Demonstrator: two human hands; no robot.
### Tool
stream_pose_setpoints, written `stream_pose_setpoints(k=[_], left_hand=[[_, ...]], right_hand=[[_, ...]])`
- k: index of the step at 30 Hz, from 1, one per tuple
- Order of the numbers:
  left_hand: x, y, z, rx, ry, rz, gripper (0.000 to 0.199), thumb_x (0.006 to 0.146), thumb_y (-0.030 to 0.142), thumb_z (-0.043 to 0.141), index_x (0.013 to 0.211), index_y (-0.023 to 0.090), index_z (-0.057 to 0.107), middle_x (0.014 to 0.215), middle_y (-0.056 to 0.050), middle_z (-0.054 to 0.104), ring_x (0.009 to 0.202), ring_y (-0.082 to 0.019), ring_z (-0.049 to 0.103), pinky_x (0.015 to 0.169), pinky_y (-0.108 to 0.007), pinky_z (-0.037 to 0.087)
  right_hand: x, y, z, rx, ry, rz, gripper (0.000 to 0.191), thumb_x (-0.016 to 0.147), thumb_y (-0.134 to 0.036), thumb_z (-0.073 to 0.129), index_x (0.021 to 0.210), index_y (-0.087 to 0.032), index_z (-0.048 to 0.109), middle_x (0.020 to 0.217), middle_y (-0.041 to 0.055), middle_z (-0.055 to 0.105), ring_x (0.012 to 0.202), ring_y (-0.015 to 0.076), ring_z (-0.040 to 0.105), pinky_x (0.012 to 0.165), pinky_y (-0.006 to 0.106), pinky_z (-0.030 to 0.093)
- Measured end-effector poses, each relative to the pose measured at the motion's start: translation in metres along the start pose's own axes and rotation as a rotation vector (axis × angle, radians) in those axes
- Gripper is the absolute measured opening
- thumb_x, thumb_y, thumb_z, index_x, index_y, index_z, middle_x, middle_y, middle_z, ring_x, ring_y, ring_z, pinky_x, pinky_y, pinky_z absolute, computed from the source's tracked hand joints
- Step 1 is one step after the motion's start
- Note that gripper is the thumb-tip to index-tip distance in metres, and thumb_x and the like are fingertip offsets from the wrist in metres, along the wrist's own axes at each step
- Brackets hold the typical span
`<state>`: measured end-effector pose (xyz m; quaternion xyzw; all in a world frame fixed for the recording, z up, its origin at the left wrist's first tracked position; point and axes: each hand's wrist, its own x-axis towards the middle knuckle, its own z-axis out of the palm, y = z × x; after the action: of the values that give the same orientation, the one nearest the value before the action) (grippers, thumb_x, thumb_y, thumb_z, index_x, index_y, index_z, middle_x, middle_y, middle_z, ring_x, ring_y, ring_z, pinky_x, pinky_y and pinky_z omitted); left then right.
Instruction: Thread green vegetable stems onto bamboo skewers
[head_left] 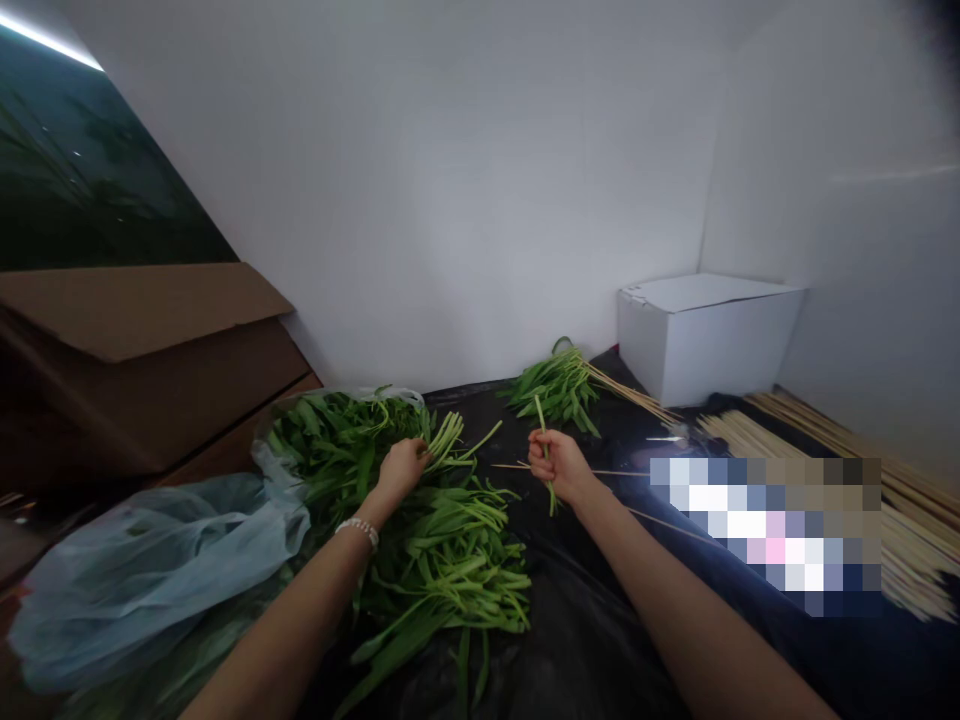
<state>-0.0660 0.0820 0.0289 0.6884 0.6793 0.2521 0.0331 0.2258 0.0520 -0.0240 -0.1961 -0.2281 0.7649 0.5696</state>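
Bag (172,560): here at our left!
Greens (480,575): piled before us, right of it.
Sticks (915,555): over on our right.
Box (712,340): behind the sticks.

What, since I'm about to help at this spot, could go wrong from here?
The thin stick crosses at the right hand, which grips a green stem; its end juts out past the fingers and could poke someone. The beaded bracelet sits close to the leafy greens, so leaves might catch in it. The plastic bag lies crumpled beside the left forearm and could get dragged if the arm swings outward.
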Motion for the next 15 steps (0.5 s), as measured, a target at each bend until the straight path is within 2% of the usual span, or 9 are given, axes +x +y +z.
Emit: stream_pose_setpoints(k=[2,4,7,11,15], left_hand=[[-0.004,-0.003,0.006,0.078,0.013,0.002,0.02,0.069,0.021,0.065,0.087,0.016,0.073,0.093,-0.015,0.073,0.098,-0.029,0.062,0.086,-0.035,0.044],[-0.004,-0.005,0.009,0.126,0.016,-0.007,0.019,0.07,0.02,0.065,0.086,0.016,0.074,0.092,-0.016,0.073,0.103,-0.032,0.06,0.086,-0.037,0.044],[0.003,-0.006,0.007,0.132,-0.004,-0.02,0.01,0.065,0.021,0.069,0.073,0.018,0.074,0.08,-0.014,0.074,0.095,-0.032,0.063,0.081,-0.035,0.045],[0.016,-0.004,-0.009,0.021,0.035,-0.032,0.011,0.065,0.027,0.071,0.072,0.019,0.076,0.076,-0.011,0.075,0.08,-0.028,0.067,0.072,-0.031,0.046],[0.026,0.009,-0.035,-0.178,0.229,-0.04,0.026,0.077,0.036,0.062,0.089,0.017,0.075,0.089,-0.01,0.075,0.085,-0.025,0.067,0.073,-0.03,0.047]], right_hand=[[0.0,0.002,0.001,-0.021,0.005,0.005,0.007,0.061,-0.02,0.059,0.067,-0.019,0.056,0.047,-0.0053,0.048,0.034,0.0048,0.023,0.032,0.018,0.011],[0.001,0.004,0.002,-0.045,0.016,0.008,0.008,0.06,-0.021,0.059,0.067,-0.019,0.056,0.047,-0.0051,0.049,0.033,0.0044,0.023,0.032,0.018,0.01],[0.002,0.006,0.002,-0.074,0.034,0.01,0.009,0.059,-0.023,0.06,0.066,-0.019,0.056,0.048,-0.005,0.051,0.032,0.0041,0.025,0.032,0.019,0.009],[0.001,0.006,0.002,-0.095,0.031,0.01,0.011,0.059,-0.025,0.063,0.066,-0.019,0.056,0.044,-0.0067,0.048,0.032,0.0045,0.028,0.032,0.018,0.011],[-0.004,0.006,0.005,-0.126,-0.01,-0.002,0.015,0.061,-0.024,0.068,0.073,-0.019,0.06,0.034,-0.0127,0.032,0.029,0.0041,0.021,0.032,0.018,0.01]])
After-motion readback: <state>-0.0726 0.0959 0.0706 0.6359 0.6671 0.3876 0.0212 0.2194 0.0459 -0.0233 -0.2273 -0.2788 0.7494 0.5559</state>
